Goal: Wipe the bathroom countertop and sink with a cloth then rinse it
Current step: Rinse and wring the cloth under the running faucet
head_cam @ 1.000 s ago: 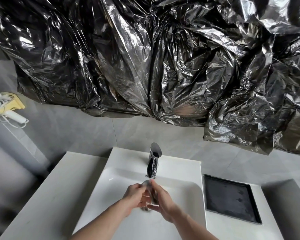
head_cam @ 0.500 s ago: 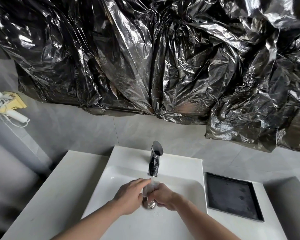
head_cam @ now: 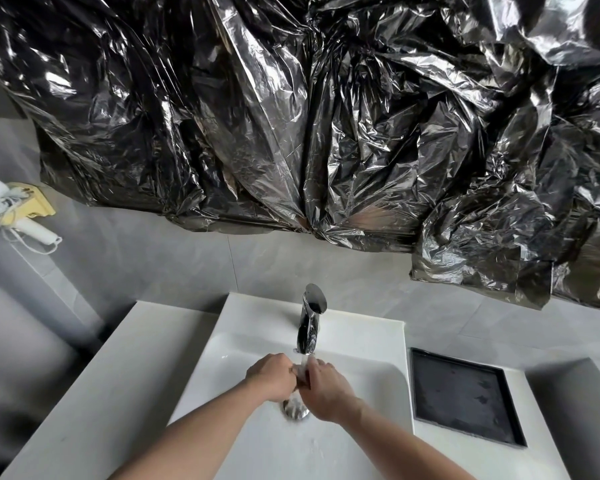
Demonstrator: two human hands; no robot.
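Note:
Both my hands are together in the white sink (head_cam: pixel 236 358), directly under the chrome faucet (head_cam: pixel 310 320). Water runs from the spout onto them. My left hand (head_cam: pixel 271 379) is curled into a fist, and my right hand (head_cam: pixel 326 389) presses against it, fingers closed. A small pale wet wad, the cloth (head_cam: pixel 301 371), shows between the knuckles; most of it is hidden inside the hands. The metal drain (head_cam: pixel 293 410) lies just below the hands. The white countertop (head_cam: pixel 101 393) extends to the left of the basin.
A black square tray (head_cam: pixel 465 396) is set into the counter right of the sink. Crumpled black plastic sheeting (head_cam: pixel 291 133) covers the wall above. A white hair dryer on a yellow holder (head_cam: pixel 32 223) hangs at the left wall.
My hands have kept rubbing together under the running water. The left hand went from fingers stretched out to a closed fist. The view tilted slightly upward.

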